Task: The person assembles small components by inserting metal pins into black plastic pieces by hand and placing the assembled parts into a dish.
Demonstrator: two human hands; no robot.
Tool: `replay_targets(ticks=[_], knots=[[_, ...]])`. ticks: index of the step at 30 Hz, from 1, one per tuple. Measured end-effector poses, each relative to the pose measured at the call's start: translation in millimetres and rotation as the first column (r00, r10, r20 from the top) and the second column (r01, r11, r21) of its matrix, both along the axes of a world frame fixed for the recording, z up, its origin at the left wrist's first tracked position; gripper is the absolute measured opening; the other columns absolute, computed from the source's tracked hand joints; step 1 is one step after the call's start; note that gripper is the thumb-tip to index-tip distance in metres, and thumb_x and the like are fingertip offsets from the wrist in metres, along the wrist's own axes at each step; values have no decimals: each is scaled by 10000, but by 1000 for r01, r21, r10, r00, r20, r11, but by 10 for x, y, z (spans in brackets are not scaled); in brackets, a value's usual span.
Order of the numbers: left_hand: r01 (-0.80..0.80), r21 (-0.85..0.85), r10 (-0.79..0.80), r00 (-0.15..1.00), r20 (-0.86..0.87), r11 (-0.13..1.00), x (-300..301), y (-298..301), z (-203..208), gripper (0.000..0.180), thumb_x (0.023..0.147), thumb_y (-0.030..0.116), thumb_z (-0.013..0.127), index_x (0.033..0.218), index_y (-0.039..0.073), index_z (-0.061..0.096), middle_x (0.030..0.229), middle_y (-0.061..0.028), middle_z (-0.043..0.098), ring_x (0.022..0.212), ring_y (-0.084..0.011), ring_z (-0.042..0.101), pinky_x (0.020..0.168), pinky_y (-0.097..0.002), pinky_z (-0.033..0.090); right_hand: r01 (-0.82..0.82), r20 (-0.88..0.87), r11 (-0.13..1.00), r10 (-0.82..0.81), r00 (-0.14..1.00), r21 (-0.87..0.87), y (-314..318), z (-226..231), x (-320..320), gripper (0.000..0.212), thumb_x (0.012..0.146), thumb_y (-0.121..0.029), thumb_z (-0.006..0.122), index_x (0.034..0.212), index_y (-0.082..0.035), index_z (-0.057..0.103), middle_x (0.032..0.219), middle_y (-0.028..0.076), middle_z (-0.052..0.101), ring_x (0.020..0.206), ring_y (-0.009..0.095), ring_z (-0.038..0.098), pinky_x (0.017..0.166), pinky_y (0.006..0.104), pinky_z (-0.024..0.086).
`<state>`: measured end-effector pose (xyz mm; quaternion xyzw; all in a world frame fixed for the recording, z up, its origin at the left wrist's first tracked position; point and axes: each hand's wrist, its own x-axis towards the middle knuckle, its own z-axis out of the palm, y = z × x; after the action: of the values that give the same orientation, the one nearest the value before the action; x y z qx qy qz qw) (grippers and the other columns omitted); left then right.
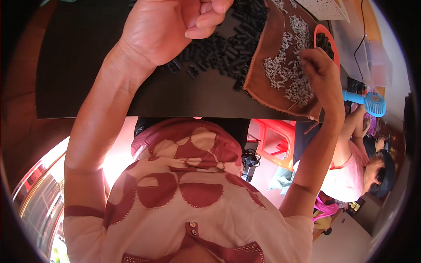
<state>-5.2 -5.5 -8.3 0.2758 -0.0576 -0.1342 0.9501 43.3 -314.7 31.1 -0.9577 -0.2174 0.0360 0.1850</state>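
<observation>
At the top edge my left hand is raised above the dark table, palm partly up and fingers curled in. Its fingertips run out of the picture, so anything between them is hidden. A heap of short black plastic pieces lies just right of it. My right hand hovers at the right edge of a brown cloth, over many small metal coil springs. Thumb and fingers come together there, and whatever they pinch is too small to make out.
An orange-red bowl of dark bits stands beyond my right hand. A light-coloured perforated box is at the back. A person in pink sits at the right, near a blue handheld fan. A red stool stands below the table edge.
</observation>
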Motion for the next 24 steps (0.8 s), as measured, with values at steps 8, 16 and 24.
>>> replay_targets(ticks=[8, 16, 24], knots=[[-11, 69, 9, 1000, 22, 998, 24, -20, -4, 199, 948, 198, 536, 843, 36, 583, 763, -65, 584, 551, -131, 448, 442, -243, 313, -157, 84, 987, 159, 984, -28, 32, -107, -86, 138, 864, -23, 592, 993, -26, 640, 883, 141, 624, 802, 331, 623, 716, 380, 479], [-27, 139, 20, 998, 53, 990, 15, 49, -32, 205, 926, 216, 557, 857, 25, 584, 732, -63, 570, 540, -147, 444, 435, -248, 307, -205, 98, 978, 200, 975, 43, 96, -161, 105, 181, 861, 0, 576, 1027, -25, 643, 914, 139, 633, 812, 320, 630, 735, 371, 488], [-67, 112, 71, 997, -34, 991, -34, 21, 103, 217, 922, 224, 563, 836, 27, 593, 738, -67, 582, 535, -153, 447, 435, -250, 306, -188, 125, 980, 179, 976, 65, 57, -141, 177, 160, 853, -13, 584, 1003, -19, 639, 907, 127, 629, 806, 296, 631, 723, 362, 487]])
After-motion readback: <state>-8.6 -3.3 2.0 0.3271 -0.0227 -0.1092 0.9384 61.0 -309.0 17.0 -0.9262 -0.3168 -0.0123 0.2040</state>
